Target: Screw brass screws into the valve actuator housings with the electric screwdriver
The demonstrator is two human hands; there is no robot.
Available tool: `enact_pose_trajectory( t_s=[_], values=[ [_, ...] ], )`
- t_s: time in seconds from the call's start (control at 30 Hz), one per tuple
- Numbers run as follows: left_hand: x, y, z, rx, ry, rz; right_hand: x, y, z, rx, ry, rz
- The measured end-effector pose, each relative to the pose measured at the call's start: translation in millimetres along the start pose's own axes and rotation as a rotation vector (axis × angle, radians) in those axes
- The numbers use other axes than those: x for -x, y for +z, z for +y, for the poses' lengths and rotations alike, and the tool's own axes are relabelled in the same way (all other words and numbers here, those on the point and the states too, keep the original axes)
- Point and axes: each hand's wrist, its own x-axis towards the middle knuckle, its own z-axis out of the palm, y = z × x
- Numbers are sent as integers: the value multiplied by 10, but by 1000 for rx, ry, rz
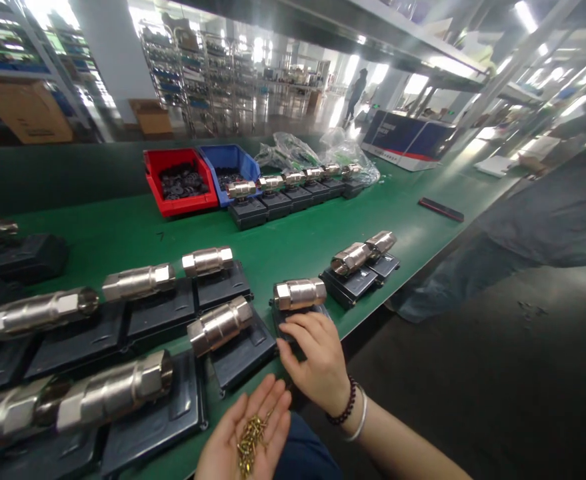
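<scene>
Left hand [247, 415], lower centre: palm up, fingers uncurled, brass-coloured screws [251, 441] heaped on it. Right hand [317, 360], centre: fingers bent at black housing [281, 320] under metal fitting [300, 293], grip unclear. Housing's near bench edge; green benchtop [277, 243] spans mid-frame behind.

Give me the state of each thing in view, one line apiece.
Left hand, open, palm up
Screws, loose, heaped in the palm
Right hand, partly curled, at a black box
Fittings, on their sides atop boxes
Red bin, open-topped, holding black parts
Blue bin, open-topped, partly filled
Clear bags, crumpled
</scene>
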Motion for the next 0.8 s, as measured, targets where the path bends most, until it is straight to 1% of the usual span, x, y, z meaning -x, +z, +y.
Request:
enact_pose_trajectory(
  t_s=[0.07,0.13,0.2,0.27,0.3,0.33,0.4,0.43,0.47,0.53,0.6,0.63,0.7,0.8],
  values=[
    [34,31,10,-6,24,87,7,-5,105,-5,-25,6],
    [49,116,11,-4,43,223,25,-81,259,-3,-45,24],
    [44,258,1,1,44,427,46,-188,414,6,-49,51],
    [30,423,-13,5,28,619,60,-295,505,7,-49,47],
    [24,499,-20,8,20,667,63,-345,507,7,-49,32],
    [20,561,-25,8,19,688,64,-390,474,10,-44,14],
    [21,633,-37,-5,24,673,59,-470,312,-11,-22,-12],
    [26,640,-44,-15,33,657,55,-500,197,-54,-12,-45],
    [33,630,-51,-22,44,643,52,-522,73,-126,-10,-107],
    [48,574,-65,-27,57,588,47,-532,-150,-306,-26,-317],
    [58,492,-76,-4,59,501,48,-499,-286,-397,-49,-528],
    [60,450,-80,17,57,454,52,-473,-315,-397,-55,-599],
    [57,379,-89,63,42,368,66,-418,-311,-356,-53,-672],
    [44,312,-112,94,6,309,92,-368,-254,-312,-12,-755]
  ],
)
